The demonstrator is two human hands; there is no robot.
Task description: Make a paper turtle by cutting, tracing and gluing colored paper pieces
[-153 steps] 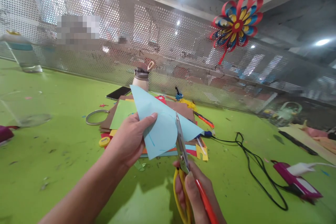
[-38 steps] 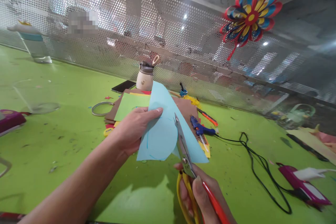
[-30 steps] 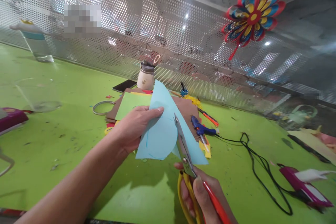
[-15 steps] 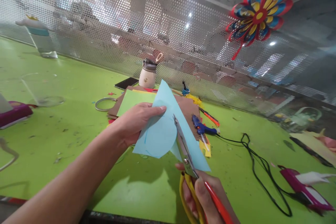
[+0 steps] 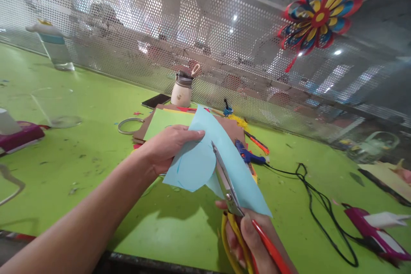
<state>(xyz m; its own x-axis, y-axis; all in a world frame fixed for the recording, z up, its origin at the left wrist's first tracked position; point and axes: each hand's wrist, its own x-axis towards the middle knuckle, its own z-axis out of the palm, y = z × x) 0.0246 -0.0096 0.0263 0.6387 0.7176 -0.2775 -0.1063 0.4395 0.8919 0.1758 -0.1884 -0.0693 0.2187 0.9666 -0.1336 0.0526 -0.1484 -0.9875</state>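
Note:
Light blue paper (image 5: 195,162) is pinched in my left hand (image 5: 173,145), thumb on top and the other fingers hidden beneath. A curved cut edge runs along its right side, and faint blue drawn lines show on it. My right hand (image 5: 257,239) grips scissors (image 5: 228,197) with one yellow and one red handle. Their blades lie nearly closed against the paper, tips at the end of the cut, pointing away from me. A strip of the sheet hangs to the right of the blades, over my right hand.
Brown and green sheets (image 5: 157,124) lie behind the paper. Around them are a white bottle (image 5: 181,90), a phone (image 5: 156,101), a tape ring (image 5: 130,125) and a blue glue gun (image 5: 250,156) with a black cord (image 5: 310,188). A perforated metal screen (image 5: 205,47) borders the green table (image 5: 96,231).
The scissor blades have closed further along the cut. The right-hand strip of the sheet has bent and swung lower to the right. My left hand has barely moved.

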